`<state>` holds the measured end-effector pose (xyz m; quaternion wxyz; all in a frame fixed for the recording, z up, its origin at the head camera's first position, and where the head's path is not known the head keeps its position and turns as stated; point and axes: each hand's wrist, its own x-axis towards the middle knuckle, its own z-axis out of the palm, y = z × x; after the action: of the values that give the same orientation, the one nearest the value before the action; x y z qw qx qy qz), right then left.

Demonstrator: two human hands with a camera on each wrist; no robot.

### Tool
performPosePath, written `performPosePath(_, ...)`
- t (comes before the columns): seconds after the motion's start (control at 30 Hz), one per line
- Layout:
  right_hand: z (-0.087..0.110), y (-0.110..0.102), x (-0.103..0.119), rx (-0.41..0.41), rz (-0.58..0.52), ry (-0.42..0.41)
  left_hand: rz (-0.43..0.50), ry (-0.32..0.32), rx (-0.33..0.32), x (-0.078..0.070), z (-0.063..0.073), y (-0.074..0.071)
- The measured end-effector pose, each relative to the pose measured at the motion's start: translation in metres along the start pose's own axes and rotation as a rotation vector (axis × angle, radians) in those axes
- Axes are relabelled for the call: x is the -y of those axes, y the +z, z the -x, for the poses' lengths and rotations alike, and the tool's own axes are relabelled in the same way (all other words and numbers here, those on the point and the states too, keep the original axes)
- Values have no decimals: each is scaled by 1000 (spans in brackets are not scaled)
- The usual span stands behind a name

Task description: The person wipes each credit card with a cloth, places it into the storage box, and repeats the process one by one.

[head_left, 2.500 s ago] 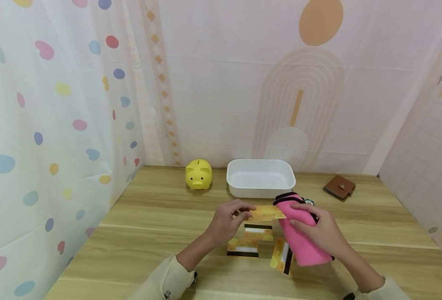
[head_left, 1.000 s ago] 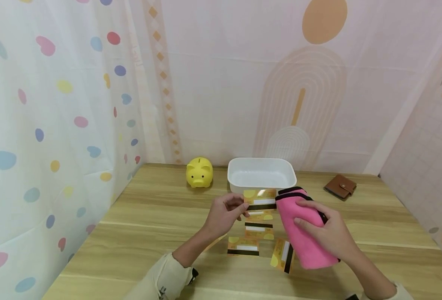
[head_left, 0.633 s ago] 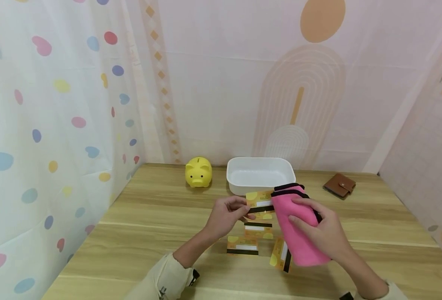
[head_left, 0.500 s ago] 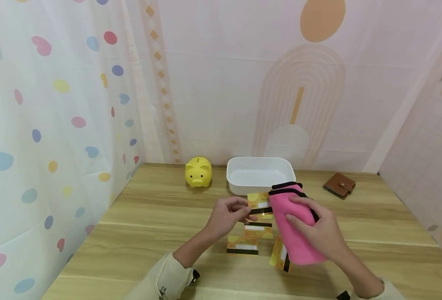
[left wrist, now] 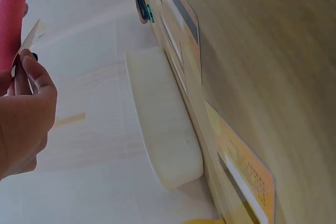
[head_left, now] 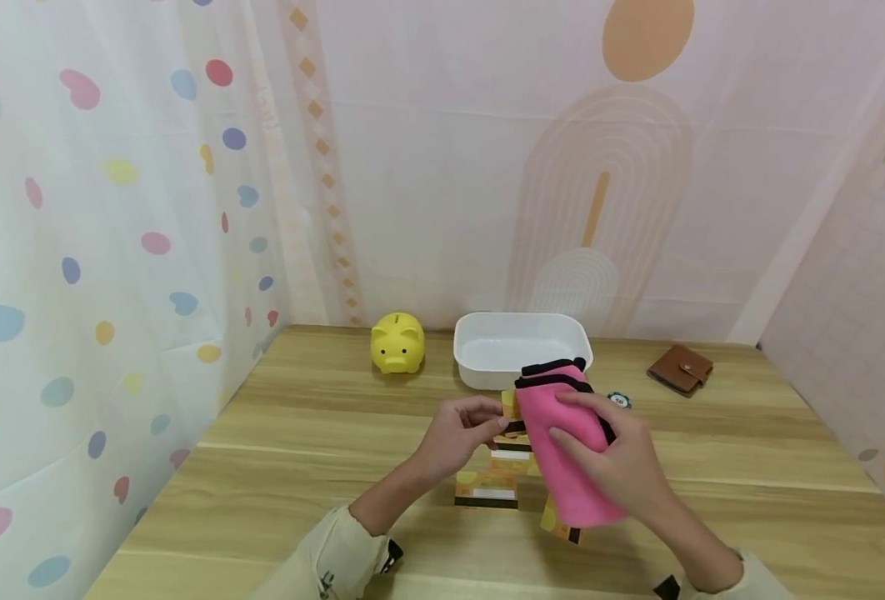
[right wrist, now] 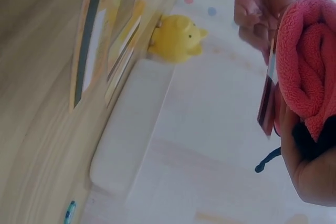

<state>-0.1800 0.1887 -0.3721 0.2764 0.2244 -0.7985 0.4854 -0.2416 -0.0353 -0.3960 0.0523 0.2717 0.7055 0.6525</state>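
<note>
In the head view, my left hand (head_left: 453,437) pinches the left edge of a yellow-orange bank card (head_left: 510,406), its dark stripe facing me. My right hand (head_left: 626,462) grips a folded pink cloth (head_left: 562,450) with black edging, which covers most of that card. The right wrist view shows the card (right wrist: 266,103) tilted on edge close alongside the rolled cloth (right wrist: 304,51); I cannot tell how firmly they touch. Below the hands, more striped cards lie on the table: one card (head_left: 486,492) in plain sight, another card (head_left: 562,529) partly under the cloth.
A white plastic basin (head_left: 523,380) stands behind the hands on the wooden table (head_left: 300,433). Left of it sits a yellow piggy bank (head_left: 397,343). A brown wallet (head_left: 681,371) lies at the back right, with a round chip (head_left: 619,400) nearer the right hand. Printed curtains enclose the table.
The held card was turned over, now showing its striped side. Since then the right hand has slid the cloth leftward across it, uncovering the chip. The left hand has barely moved.
</note>
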Motion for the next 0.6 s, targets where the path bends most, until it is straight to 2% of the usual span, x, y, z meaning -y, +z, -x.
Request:
performPosePath(0.2, 0, 9, 0, -23, 32, -97, 52, 36, 38, 1, 1, 2)
performPosePath(0.4, 1, 14, -1, -40, 91, -180, 77, 70, 45, 3, 2, 4)
performPosePath(0.6, 3, 17, -1, -59, 128, -203, 67, 72, 25, 2, 4, 5)
